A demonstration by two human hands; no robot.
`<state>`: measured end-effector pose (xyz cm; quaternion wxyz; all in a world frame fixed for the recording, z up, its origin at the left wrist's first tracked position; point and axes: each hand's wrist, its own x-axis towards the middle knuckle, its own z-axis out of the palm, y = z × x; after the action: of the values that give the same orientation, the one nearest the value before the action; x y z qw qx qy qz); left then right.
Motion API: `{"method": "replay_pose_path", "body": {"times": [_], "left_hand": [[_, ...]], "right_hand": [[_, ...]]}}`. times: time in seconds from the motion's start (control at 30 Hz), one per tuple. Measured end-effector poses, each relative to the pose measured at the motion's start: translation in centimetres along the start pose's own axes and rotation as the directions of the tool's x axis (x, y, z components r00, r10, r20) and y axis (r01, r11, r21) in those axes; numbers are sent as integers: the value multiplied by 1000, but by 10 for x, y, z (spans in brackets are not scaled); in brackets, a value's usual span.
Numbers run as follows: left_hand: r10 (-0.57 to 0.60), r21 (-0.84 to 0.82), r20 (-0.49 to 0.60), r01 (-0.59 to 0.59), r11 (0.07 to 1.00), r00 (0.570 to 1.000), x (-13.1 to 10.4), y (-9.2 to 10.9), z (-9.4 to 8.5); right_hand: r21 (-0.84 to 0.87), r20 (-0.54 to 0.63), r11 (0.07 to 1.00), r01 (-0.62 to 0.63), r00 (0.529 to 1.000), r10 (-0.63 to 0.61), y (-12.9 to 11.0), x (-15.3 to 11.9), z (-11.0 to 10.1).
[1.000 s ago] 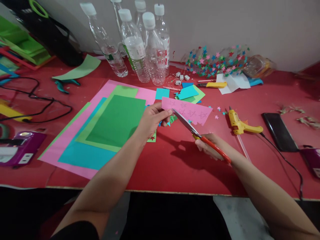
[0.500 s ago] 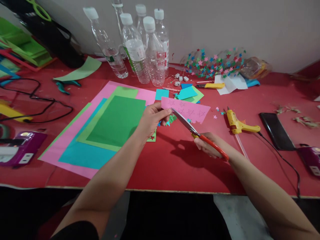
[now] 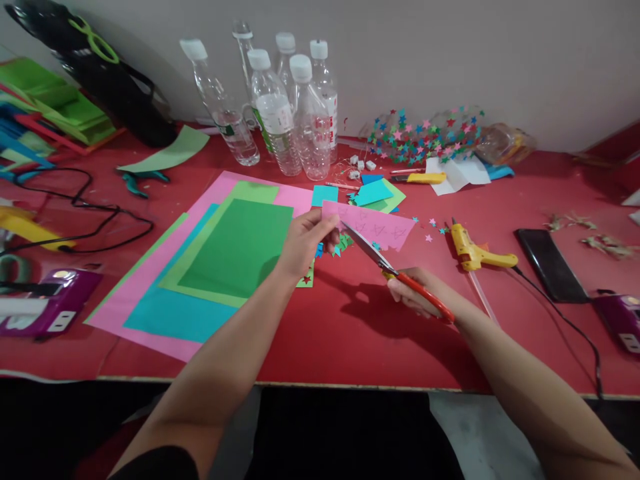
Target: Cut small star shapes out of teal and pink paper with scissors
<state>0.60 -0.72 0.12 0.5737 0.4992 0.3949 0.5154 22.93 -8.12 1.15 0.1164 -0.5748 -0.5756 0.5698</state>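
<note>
Near the middle, my left hand (image 3: 311, 240) pinches the left end of a pink paper strip (image 3: 383, 223) with stars drawn on it. My right hand (image 3: 417, 293) grips the red-handled scissors (image 3: 420, 293), whose blades point up and left to the strip's lower edge beside my left fingertips. Small cut stars and paper scraps (image 3: 343, 245) lie beneath the strip. Left of my left hand is a stack of coloured sheets with a dark green sheet (image 3: 240, 247) on top. Whether the blades touch the paper is hard to tell.
Several clear bottles (image 3: 280, 127) stand at the back; a star-covered bottle (image 3: 425, 137) lies beside them. On the right are a yellow glue gun (image 3: 475, 250), its cable and a black phone (image 3: 553, 263). A yellow cutter (image 3: 425, 178) and purple power strip (image 3: 55, 300) also lie on the red table (image 3: 320, 347).
The view has shifted slightly, so the table items appear a little lower. The pink strip is tilted a bit differently. Both hands keep their holds.
</note>
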Motion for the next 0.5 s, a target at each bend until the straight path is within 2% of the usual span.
{"method": "replay_pose_path", "body": {"times": [0.1, 0.17, 0.33, 0.5], "left_hand": [[46, 11, -51, -45, 999, 998, 0, -1, 1], [21, -31, -74, -23, 999, 997, -1, -2, 3], [-34, -147, -58, 26, 989, 998, -5, -3, 10], [-28, -153, -72, 17, 988, 997, -8, -4, 13]], "right_hand": [[12, -9, 1000, 21, 1000, -21, 1, 0, 0], [22, -5, 999, 38, 999, -38, 2, 0, 0], [105, 46, 990, 100, 993, -105, 8, 1, 2], [125, 51, 986, 112, 992, -119, 8, 0, 6]]}}
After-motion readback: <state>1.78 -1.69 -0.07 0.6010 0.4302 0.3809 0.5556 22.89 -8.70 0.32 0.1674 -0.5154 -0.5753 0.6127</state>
